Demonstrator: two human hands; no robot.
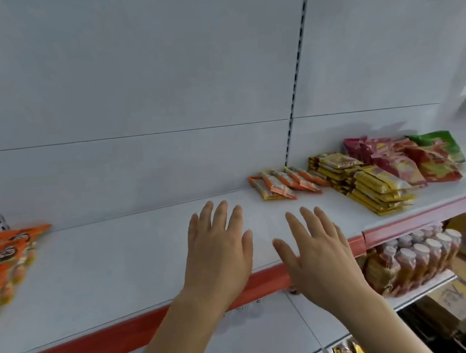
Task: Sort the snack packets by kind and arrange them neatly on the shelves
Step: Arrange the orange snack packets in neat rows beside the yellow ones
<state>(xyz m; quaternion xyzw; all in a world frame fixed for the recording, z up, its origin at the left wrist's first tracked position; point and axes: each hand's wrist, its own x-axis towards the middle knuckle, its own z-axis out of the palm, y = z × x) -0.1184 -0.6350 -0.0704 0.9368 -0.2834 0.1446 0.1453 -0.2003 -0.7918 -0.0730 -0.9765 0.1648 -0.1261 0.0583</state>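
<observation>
Shelf (120, 261): white deck, red strip along front edge, white back panel behind. Middle of deck bare.

Orange packs (3, 255): at left end of shelf, overlapping, running out of view. One kind only, so likely already sorted.

Red and green bags (412, 156): at right end against back panel, lying loosely on one another. Colours mixed; judged not yet separated.

Yellow packs (378, 188): two flat stacks just left of the bags, one nearer the front edge, one behind. Stacked square, probably to save deck room.

Orange sachets (286, 184): short fanned row left of the yellow stacks, near the back edge.

Bottles (418, 255): on the lower shelf, under the right end, in rows. More packets at bottom edge of view, too blurred to tell the kind.

Left hand (219, 251): flat over the bare middle, fingers straight and slightly spread, holding nothing. Contact with deck cannot be told.

Right hand (319, 256): just beside the left, over the front edge, fingers straight and spread, holding nothing; angled toward the sachets.

Judgement: both hands free between placements; next reach probably to the right-end group, which needs the most tidying. Risk: toppling the yellow stacks in passing.
</observation>
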